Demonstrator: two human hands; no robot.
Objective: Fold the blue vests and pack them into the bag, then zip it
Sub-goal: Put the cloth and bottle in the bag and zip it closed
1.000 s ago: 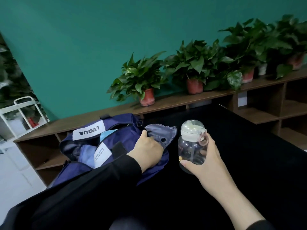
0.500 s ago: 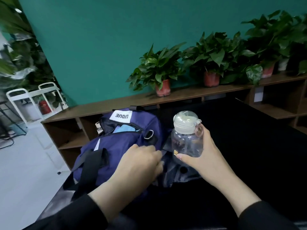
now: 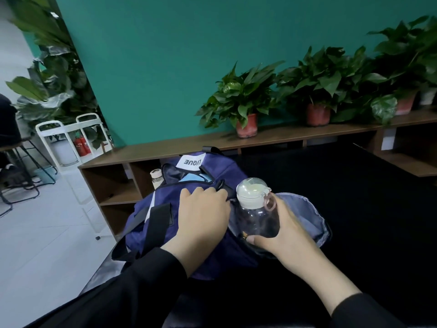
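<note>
The navy bag lies on the black desk, its top zip open, with light blue cloth showing inside under a white label. A black strap crosses its near side. The left hand rests on the bag, fingers curled at the opening. At 3 o'clock from it, the right hand grips a clear bottle with a pale lid, upright in a gaping side pocket. A second bottle stands at the bag's 10 o'clock. Potted plants line the shelf at 12.
</note>
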